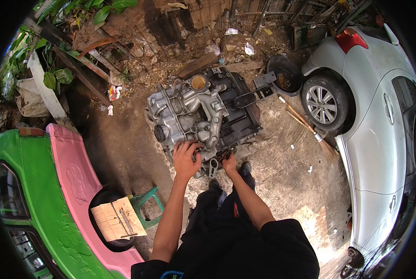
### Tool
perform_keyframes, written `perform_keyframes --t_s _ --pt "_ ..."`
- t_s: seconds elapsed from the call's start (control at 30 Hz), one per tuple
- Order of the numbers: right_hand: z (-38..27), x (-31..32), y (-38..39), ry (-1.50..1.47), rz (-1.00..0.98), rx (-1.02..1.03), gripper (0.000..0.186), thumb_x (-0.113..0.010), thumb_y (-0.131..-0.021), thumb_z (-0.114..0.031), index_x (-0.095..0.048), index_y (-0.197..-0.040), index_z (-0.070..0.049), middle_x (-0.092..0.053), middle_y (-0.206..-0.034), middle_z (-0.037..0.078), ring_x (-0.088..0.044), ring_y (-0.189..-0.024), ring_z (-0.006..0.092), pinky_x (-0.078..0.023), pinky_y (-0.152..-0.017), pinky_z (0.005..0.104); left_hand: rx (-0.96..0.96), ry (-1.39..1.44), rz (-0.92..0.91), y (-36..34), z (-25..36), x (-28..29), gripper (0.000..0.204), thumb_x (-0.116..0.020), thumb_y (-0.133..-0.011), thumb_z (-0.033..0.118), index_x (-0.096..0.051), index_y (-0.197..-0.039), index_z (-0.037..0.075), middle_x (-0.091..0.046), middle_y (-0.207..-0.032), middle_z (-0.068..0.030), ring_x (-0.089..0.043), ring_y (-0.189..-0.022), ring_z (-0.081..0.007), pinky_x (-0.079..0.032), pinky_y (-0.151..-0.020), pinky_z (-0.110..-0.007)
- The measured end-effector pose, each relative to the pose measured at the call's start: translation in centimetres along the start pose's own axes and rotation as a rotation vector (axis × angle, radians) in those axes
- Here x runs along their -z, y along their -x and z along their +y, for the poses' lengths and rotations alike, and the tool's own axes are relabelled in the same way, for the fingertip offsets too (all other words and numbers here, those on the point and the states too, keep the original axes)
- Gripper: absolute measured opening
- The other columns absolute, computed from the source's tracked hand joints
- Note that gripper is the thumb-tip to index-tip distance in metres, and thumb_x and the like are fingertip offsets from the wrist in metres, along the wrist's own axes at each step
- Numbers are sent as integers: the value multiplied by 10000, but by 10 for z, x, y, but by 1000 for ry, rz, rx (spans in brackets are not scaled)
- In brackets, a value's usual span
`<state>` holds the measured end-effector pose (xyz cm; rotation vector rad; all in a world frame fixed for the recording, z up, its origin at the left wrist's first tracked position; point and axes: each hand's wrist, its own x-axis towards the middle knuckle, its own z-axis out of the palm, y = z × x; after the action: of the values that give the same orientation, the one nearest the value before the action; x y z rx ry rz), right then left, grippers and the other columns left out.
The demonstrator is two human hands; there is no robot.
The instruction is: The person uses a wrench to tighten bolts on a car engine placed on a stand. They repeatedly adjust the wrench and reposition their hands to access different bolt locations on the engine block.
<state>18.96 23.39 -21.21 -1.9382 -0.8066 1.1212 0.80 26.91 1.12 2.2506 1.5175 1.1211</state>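
Observation:
A grey metal car engine (182,111) lies on the ground before me, its cast intake pipes and a round open port facing up. On its near left edge rests my left hand (187,158), open, fingers spread over the metal and the thumb apart. My right hand (229,164) is at the engine's near side, a little farther right, with its fingers curled in. What it grips is hidden by the hand and the engine's edge. Between my hands a light metal bracket with a loop (213,167) sticks out toward me. A dark metal bracket (263,83) juts from the engine's far right.
A silver car (370,125) stands at right, with a broom (305,123) and a black basin (284,76) near its wheel. At left is a green and pink car body (73,167). Wrenches (125,220) lie on cardboard (108,218) beside a green stool (153,209). Wood planks (196,65) lie behind the engine.

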Motion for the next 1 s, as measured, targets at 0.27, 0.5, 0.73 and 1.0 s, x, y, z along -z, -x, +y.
perform_keyframes --t_s 0.27,0.5,0.73,1.0 --pt "0 4 -5 148 -17 169 431 -644 -942 -56 -518 -1336 63 -718 -996 305 -703 -968 485 -542 -787 499 -5 -12 -16 0 0 1 285 -612 -768 24 -754 -999 114 -724 -1091 -66 -685 -1025 -296 -459 -1051 -487" --pt "-6 9 -5 226 -82 112 446 -639 -945 -43 -486 -1333 118 -716 -937 305 -704 -873 488 -531 -701 525 -5 2 -25 0 0 2 281 -613 -773 22 -751 -1001 111 -723 -1096 -64 -686 -1035 -300 -458 -1055 -488" --pt "-13 8 -8 356 -99 126 405 -636 -976 -72 -498 -1290 142 -700 -921 327 -691 -866 498 -528 -709 547 -5 -1 -20 0 0 1 268 -621 -762 25 -744 -985 109 -721 -1087 -63 -686 -1009 -301 -461 -1042 -482" --pt "-6 0 -19 285 -94 40 370 -622 -993 -130 -513 -1234 128 -694 -980 363 -658 -998 547 -530 -832 572 0 -16 -17 0 1 1 263 -622 -759 28 -739 -982 105 -720 -1072 -65 -683 -1006 -299 -462 -1034 -477"
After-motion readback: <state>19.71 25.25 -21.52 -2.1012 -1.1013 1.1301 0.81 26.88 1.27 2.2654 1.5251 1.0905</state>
